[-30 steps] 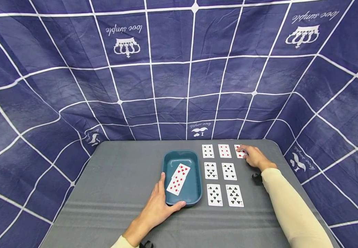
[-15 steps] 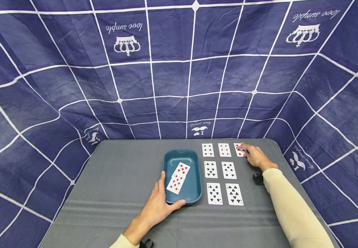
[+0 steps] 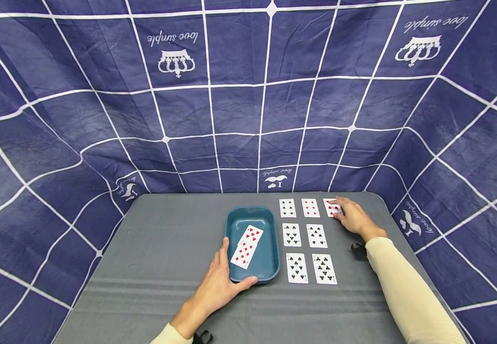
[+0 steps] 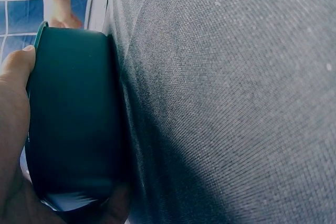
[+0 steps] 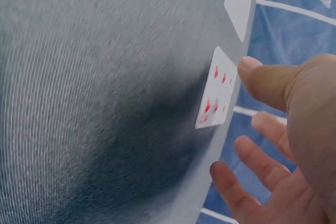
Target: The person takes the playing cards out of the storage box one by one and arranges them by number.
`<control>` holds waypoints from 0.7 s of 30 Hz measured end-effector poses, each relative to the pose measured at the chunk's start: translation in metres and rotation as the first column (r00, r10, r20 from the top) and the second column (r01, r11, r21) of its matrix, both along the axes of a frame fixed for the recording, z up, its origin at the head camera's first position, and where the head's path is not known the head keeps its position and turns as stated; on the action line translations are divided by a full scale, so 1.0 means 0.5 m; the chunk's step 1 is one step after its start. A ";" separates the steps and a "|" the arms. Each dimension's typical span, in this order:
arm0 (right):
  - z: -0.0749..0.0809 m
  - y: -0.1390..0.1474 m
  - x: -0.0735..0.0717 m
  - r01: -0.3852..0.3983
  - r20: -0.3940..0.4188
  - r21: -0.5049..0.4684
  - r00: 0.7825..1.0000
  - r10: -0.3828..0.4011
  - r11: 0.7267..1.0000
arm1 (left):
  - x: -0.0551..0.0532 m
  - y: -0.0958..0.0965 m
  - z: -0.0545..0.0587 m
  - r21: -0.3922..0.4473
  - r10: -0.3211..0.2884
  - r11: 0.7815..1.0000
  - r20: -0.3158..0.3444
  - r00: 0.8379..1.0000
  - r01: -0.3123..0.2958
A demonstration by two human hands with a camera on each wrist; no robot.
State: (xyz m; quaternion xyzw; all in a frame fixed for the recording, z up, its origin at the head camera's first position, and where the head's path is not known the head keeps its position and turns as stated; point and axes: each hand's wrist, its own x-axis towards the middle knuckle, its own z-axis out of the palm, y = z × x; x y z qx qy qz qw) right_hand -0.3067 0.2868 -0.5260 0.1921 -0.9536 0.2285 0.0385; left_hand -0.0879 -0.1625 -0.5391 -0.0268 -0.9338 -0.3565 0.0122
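A dark teal rectangular tray (image 3: 262, 267) stands on the grey cloth, with two overlapping red playing cards (image 3: 247, 247) inside. My left hand (image 3: 217, 282) holds its near-left corner, thumb on the front wall and fingers along the left side. At the far right, my right hand (image 3: 353, 217) hovers around a hearts card (image 5: 216, 93) lying face up. In the right wrist view its thumb and fingers are spread and nothing is gripped between them. To the left of that card lie a six of diamonds (image 3: 310, 208) and a black card (image 3: 287, 208).
Two rows of black cards lie nearer me: a middle pair with a clubs card (image 3: 292, 235) and a spades card (image 3: 317, 236), then a front pair (image 3: 297, 268). A blue checked curtain (image 3: 240, 110) encloses the back and sides of the table (image 3: 167, 229).
My right thumb and fingers have shifted slightly at the hearts card, uncovering more of its face. The left hand and tray keep their places.
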 end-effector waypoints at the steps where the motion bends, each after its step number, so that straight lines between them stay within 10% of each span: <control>1: 0.002 -0.003 0.002 0.003 -0.002 0.000 1.000 -0.003 1.000 | 0.000 0.000 0.000 0.000 0.000 1.000 0.004 1.000 0.000; 21: 0.069 -0.117 0.080 -0.003 -0.105 0.071 0.994 0.010 0.997 | -0.008 -0.004 -0.008 0.060 0.006 0.998 0.018 1.000 -0.007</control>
